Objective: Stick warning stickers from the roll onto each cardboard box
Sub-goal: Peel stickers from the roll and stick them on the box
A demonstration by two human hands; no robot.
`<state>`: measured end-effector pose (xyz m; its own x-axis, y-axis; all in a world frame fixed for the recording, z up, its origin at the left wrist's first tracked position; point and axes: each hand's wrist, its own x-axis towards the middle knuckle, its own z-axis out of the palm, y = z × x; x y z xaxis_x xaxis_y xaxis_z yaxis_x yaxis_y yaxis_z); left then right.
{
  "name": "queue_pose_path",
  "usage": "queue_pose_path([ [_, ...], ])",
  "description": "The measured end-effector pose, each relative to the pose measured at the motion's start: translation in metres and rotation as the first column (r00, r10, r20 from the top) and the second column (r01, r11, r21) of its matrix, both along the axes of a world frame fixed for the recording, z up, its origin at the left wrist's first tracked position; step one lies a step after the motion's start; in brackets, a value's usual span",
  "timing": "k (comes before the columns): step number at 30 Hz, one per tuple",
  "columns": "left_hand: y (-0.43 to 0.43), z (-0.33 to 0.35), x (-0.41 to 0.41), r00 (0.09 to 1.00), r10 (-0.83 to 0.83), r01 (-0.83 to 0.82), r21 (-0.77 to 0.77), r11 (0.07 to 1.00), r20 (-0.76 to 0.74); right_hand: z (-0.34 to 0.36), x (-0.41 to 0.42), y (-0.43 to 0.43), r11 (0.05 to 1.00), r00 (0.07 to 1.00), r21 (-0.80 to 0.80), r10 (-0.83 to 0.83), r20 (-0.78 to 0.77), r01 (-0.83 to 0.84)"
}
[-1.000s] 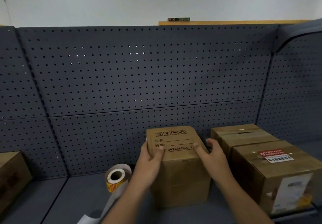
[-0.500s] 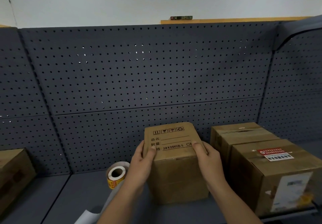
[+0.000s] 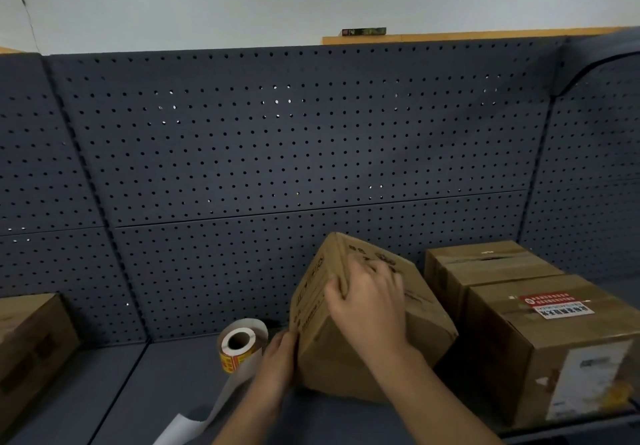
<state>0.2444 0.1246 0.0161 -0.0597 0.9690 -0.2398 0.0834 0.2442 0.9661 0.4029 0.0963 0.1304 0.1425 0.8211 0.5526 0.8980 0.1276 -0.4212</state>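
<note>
Cardboard box (image 3: 329, 361) now tilted; right hand (image 3: 370, 309) atop.

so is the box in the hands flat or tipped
Tipped. The cardboard box leans with one corner raised; the right hand grips its upper edge, the left hand holds its lower left edge.

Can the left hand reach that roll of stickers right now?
Probably yes. The sticker roll stands just beside the left hand with nothing between them, but that hand would first have to let go of the tilted box.
</note>
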Motion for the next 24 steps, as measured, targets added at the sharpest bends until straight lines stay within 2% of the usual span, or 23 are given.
queue_pose_path([
  [7,0.011,-0.013,-0.007,0.993,0.036,-0.024,0.105,0.994,-0.112,-0.014,-0.039,0.010,0.999,0.992,-0.031,0.020,0.128,-0.017],
  [11,0.015,-0.024,-0.009,0.984,0.013,0.017,0.164,0.986,-0.179,-0.021,-0.050,0.012,0.998,0.980,-0.059,0.030,0.198,-0.019],
  [16,0.003,-0.031,-0.008,0.983,-0.022,0.054,0.171,0.984,-0.183,-0.038,-0.057,0.011,0.991,0.945,-0.130,0.063,0.322,-0.022],
  [19,-0.002,-0.031,-0.012,0.978,-0.038,0.079,0.197,0.977,-0.203,-0.040,-0.054,0.015,0.994,0.936,-0.109,0.026,0.352,0.014],
  [24,-0.011,-0.025,-0.032,0.931,0.159,-0.004,0.428,0.904,-0.328,-0.045,-0.043,0.019,0.998,0.914,-0.054,0.055,0.402,-0.036],
])
